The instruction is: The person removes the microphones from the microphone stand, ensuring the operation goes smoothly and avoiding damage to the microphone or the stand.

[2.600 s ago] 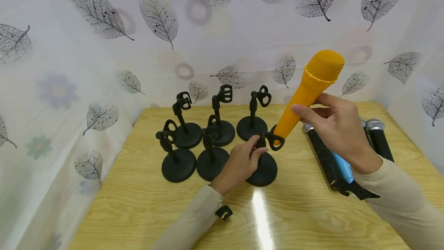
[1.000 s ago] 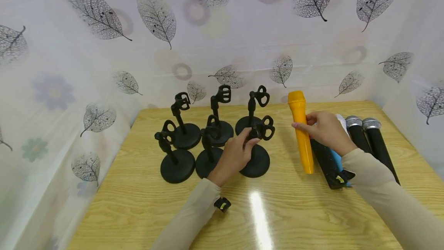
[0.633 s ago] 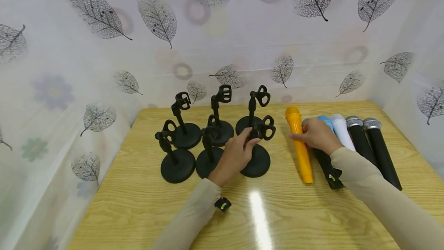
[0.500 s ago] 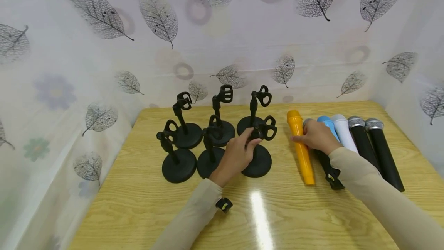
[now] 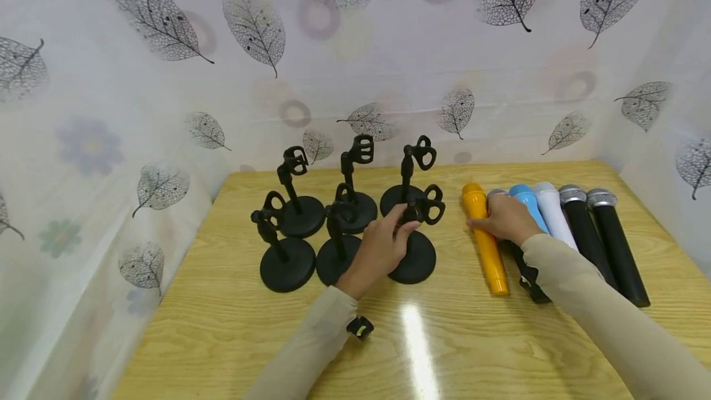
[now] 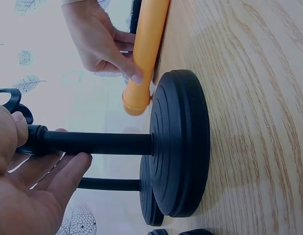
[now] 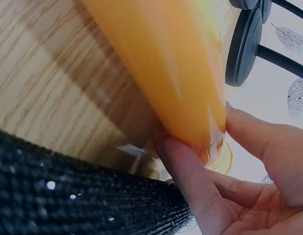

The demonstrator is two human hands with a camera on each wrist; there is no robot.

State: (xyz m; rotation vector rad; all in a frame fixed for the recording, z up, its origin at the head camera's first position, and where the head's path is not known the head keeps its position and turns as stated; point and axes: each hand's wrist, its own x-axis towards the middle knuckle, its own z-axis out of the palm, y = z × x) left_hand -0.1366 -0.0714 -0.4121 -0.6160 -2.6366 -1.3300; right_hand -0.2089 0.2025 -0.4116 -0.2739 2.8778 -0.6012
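Observation:
My left hand (image 5: pixel 378 252) holds a black desktop microphone stand at the top of its pole (image 6: pixel 100 143), just below the ring-shaped clip (image 5: pixel 432 204). That clip has nothing in it, and the stand's round base (image 5: pixel 413 261) rests on the wooden table. With thumb and fingers on either side, my right hand (image 5: pixel 508 221) pinches an orange microphone (image 5: pixel 489 261). It lies head away from me at the left end of a row of microphones. Right beside it is a sparkly black microphone (image 7: pixel 68 191), partly covered by my right hand in the head view.
Several more black stands (image 5: pixel 287 264) with bare clips are grouped left of and behind the held one. A blue microphone (image 5: pixel 528 202), a white one (image 5: pixel 555 215) and two black ones (image 5: pixel 616 252) lie at the right. A leaf-patterned cloth (image 5: pixel 366 66) hangs behind the table (image 5: pixel 222 338).
The orange microphone, earlier raised with its lower end in the clip, has come out and gone down to the right onto the table. My left hand's stand shifted slightly back, its clip tilting upward.

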